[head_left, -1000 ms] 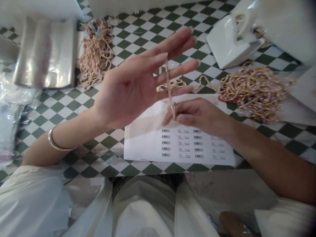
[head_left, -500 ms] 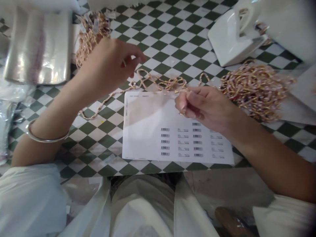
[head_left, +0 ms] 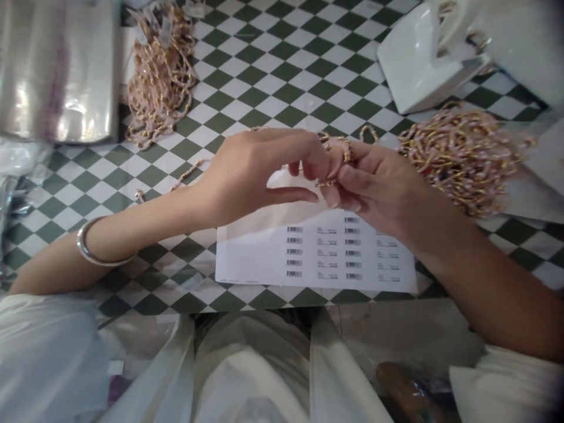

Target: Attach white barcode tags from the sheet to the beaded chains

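My right hand [head_left: 374, 182] is closed above the label sheet, its fingertips pinching the gold end of a beaded necklace [head_left: 346, 151]. My left hand [head_left: 259, 170] meets it from the left. The left fingertips touch the right fingers and the gold end, while the left thumb stretches out apart below them. Under both hands lies a white sheet of barcode labels [head_left: 255, 252], its left part bare of labels. More beaded strand [head_left: 191, 171] trails on the table behind my left wrist; my hands hide much of it.
A heap of pink and gold beaded necklaces [head_left: 462, 155] lies at right. Another bunch with tags [head_left: 161, 76] lies at the back left, beside clear plastic bags [head_left: 57, 76]. A white ceramic-looking container [head_left: 418, 64] stands at the back right on the checkered table [head_left: 282, 64].
My left hand has swung down and right, from above the table near the tagged bunch to my right fingertips. My right hand has stayed nearly in place, still pinching.
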### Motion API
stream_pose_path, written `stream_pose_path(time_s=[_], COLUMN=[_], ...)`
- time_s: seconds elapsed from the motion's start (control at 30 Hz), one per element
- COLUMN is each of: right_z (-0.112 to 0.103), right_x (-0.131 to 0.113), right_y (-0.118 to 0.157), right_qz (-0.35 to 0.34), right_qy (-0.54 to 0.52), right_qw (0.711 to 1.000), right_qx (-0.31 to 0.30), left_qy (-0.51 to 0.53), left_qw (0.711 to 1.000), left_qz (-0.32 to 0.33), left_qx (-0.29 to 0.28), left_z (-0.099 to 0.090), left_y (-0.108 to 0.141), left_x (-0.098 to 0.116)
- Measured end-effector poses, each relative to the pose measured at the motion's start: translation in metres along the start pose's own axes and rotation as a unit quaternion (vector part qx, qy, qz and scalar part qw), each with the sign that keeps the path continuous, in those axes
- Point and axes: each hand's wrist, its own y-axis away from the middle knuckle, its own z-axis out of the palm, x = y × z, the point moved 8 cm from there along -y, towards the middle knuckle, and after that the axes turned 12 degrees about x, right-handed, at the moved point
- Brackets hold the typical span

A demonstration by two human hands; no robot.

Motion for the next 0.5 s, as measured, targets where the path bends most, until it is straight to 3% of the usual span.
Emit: stream_pose_path(time_s=[0.17, 0.3, 0.4, 0.5], right_z=[0.0, -0.003, -0.017, -0.03], right_x=[0.002, -0.001, -0.012, -0.032], right_y=[0.001, 0.002, 0.004, 0.016], right_qz=[0.028, 0.009, -0.065, -0.178], right_qy=[0.005, 0.042, 0.143, 0.255], right_qw=[0.999, 0.998, 0.976, 0.91], right_qx=[0.014, 0.046, 0.152, 0.275], left_qy=[0.052, 0.047, 0.066, 0.099], left_qw=[0.996, 0.989, 0.979, 0.959], left_qz=[-0.071, -0.14, -0.187, -0.265], left_qx=[0.02, 0.029, 0.039, 0.028], left_z=[0.005, 0.004, 0.002, 0.006], left_y=[0.001, 0.002, 0.002, 0.004], left_x=[-0.009, -0.021, -0.028, -0.037])
